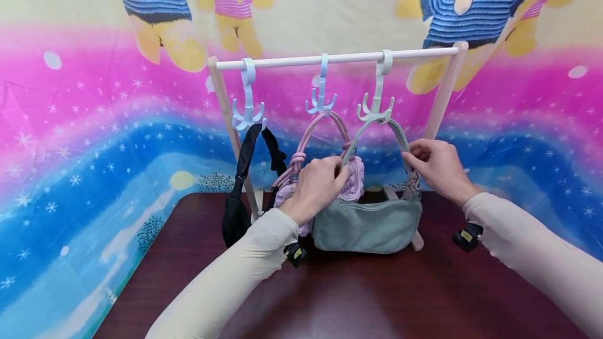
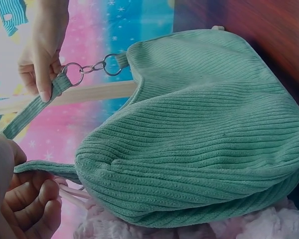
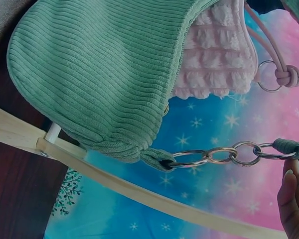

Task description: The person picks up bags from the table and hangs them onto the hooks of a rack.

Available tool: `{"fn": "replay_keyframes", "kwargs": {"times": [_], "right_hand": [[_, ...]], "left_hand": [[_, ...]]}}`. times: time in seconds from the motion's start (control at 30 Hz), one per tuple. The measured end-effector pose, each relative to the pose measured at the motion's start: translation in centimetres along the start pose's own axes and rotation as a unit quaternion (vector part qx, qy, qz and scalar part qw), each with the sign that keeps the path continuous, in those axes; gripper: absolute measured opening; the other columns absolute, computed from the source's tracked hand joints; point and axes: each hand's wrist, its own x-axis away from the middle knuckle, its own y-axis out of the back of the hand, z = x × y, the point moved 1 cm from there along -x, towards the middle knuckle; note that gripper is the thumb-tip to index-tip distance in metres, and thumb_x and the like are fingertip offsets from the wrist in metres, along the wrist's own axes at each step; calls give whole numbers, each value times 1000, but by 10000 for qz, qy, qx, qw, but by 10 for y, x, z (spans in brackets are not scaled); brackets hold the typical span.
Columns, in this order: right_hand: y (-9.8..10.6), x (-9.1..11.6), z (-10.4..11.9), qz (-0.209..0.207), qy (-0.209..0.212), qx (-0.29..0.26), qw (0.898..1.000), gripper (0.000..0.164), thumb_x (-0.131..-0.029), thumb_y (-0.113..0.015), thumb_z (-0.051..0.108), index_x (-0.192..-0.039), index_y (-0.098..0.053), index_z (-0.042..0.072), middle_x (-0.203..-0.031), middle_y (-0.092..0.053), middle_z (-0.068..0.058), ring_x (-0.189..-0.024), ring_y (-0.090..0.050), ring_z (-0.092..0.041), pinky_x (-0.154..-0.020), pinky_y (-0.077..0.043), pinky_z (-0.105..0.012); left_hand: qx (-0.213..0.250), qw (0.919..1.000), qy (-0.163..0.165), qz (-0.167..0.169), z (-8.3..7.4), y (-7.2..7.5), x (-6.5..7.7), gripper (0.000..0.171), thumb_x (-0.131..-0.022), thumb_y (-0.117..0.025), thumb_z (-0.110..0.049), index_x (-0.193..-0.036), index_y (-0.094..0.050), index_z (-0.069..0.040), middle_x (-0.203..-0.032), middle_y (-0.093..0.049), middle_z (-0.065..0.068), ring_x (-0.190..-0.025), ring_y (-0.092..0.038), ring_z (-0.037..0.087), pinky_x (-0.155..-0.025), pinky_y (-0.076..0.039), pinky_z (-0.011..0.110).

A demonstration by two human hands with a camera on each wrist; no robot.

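Observation:
A green corduroy handbag hangs by its strap from a pale green hook on the rack's right part. My left hand pinches the left side of that strap. On the right side, my right hand pinches the strap just above a metal ring chain. Behind my left hand, a pink puckered bag hangs from a blue hook, partly hidden by the hand and green bag. A black bag hangs from the left blue hook.
The wooden rack with a white bar stands on a dark reddish table. A printed cloth backdrop with bears and snowflakes rises behind it and along the sides.

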Motion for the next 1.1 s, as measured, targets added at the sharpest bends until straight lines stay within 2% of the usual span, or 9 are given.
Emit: {"fn": "replay_keyframes", "kwargs": {"times": [0.47, 1.1], "right_hand": [[-2, 1, -3, 30, 2, 39, 10000, 15, -95, -71, 17, -101, -75, 4, -81, -74, -10, -67, -61, 2, -60, -48, -18], [-4, 2, -2, 124, 7, 37, 9999, 16, -97, -69, 18, -102, -74, 3, -81, -74, -10, -68, -65, -10, -58, -48, -20]], "left_hand": [[-22, 10000, -4, 62, 0, -2, 1, 28, -105, -53, -27, -79, -57, -18, -57, -47, -3, -43, -43, 9, -41, -28, 22], [-56, 9999, 73, 121, 4, -5, 5, 29, -105, -53, -29, -78, -56, -19, -57, -47, -3, -43, -42, 10, -40, -29, 22]]}}
